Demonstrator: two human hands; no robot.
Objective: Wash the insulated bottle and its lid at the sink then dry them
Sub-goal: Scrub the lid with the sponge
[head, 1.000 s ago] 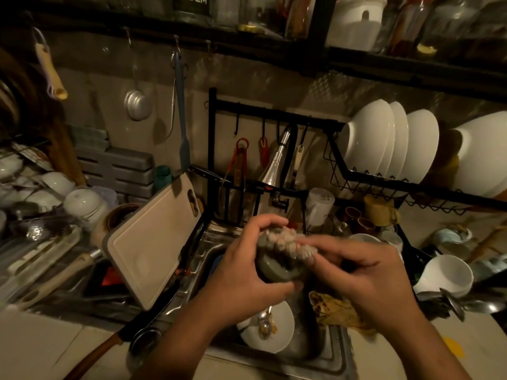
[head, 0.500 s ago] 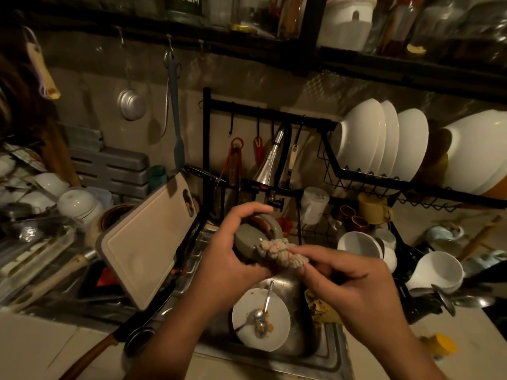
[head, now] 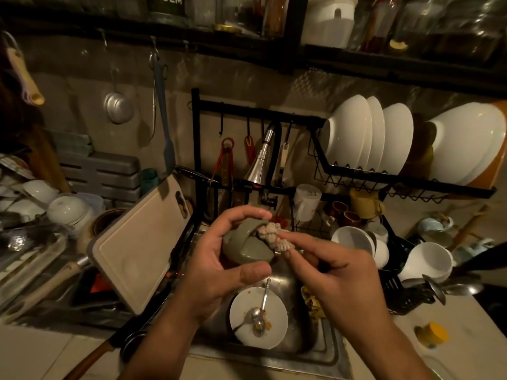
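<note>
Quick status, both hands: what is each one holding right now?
Left hand: grips the round grey-green bottle lid.
Right hand: pinches a knobbly pale scrubber against that lid.

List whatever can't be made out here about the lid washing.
Head view only.
- Lid far side: hidden by the scrubber and the left hand gripping it.
- Insulated bottle: not identifiable in the dim clutter.
- Sink floor: covered by the plate and forearms.
- Shelf label: cut off by the top edge.

A spoon point(head: 264, 298) rests on a dirty white plate point(head: 276, 311).
</note>
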